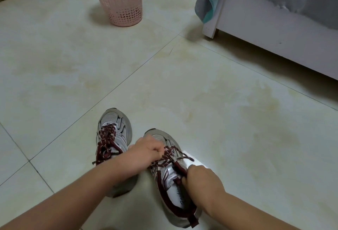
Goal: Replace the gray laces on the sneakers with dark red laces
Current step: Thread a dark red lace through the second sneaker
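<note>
Pale floor tiles [182, 83] are filling most of the view, with thin grout lines crossing them. At the upper right a white bed frame [274, 28] is running out of the picture, its top cut off, with a grey cloth [203, 4] hanging over its corner. At the top edge a pink perforated basket [122, 0] is standing on the tiles, its rim cut off by the frame. Near the bottom, two grey sneakers are sitting side by side with toes pointing away from the person. The left sneaker [114, 134] is wearing dark red laces [107, 141] crossed up its front, and its heel is lying hidden behind the left forearm. The right sneaker [170, 173] is also carrying a dark red lace [169, 156] (flecked with white), with one loose end trailing off toward the right over a white patch on the floor that is hard to identify. The left hand [146, 153] is closing in a fist over the lace crossings at the middle of the right sneaker, its fingertips hidden underneath. The right hand [201, 176] is curling its fingers round the edge by the tongue, pinching there; whether it is holding lace or only the shoe's edge cannot be told.
</note>
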`<state>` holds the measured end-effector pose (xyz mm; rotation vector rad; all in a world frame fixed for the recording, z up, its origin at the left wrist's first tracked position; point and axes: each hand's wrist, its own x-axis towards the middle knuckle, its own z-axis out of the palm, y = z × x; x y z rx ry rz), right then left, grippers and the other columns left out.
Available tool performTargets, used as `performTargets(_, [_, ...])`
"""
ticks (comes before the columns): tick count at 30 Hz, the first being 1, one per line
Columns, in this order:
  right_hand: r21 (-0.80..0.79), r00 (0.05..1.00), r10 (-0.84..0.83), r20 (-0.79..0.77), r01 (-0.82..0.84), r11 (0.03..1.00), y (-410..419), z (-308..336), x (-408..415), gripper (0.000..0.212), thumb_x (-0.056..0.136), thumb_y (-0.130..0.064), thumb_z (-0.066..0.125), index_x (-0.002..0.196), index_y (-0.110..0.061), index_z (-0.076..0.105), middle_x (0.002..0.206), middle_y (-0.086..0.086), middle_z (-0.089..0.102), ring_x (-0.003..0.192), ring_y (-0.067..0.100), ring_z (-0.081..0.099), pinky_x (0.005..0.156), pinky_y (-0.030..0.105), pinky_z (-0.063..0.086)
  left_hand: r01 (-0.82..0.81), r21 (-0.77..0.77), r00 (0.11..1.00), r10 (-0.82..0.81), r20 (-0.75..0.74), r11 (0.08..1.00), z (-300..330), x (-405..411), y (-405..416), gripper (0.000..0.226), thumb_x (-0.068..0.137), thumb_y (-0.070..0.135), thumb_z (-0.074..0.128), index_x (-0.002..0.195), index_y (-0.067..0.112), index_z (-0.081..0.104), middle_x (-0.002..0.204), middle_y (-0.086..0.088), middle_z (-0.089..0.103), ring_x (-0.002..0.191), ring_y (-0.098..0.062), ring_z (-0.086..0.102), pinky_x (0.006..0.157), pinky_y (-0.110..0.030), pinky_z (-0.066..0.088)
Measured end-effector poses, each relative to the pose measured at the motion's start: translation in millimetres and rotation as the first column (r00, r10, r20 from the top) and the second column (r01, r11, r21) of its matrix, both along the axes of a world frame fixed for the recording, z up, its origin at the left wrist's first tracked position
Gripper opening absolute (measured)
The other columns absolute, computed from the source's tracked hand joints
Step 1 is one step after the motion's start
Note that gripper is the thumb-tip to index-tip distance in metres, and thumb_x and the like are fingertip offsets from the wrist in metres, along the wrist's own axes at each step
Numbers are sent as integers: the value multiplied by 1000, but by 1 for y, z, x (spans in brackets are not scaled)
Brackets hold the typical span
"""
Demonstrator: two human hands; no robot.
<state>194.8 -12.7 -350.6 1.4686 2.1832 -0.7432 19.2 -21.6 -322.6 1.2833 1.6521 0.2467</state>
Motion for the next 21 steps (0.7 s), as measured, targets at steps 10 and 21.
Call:
performTargets(10, [-49,998,-23,63,26,998,-1,2,-2,25,92,-11,37,105,-8,58,114,10,61,104,27,59,69,26,34,-391,-220,515,410,753,894,61,-10,-9,11,64,8,38,55,10,44,61,-13,59,74,-29,66,74,-33,58])
performTargets(21, [-42,996,8,88,-4,999,1,5,-1,17,91,-11,39,92,-12,56,114,9,62,104,27,59,69,26,36,-562,-54,429,346,835,825,135,-7,3,23,77,6,36,56,12,42,52,-3,46,50,-18,53,72,-45,58])
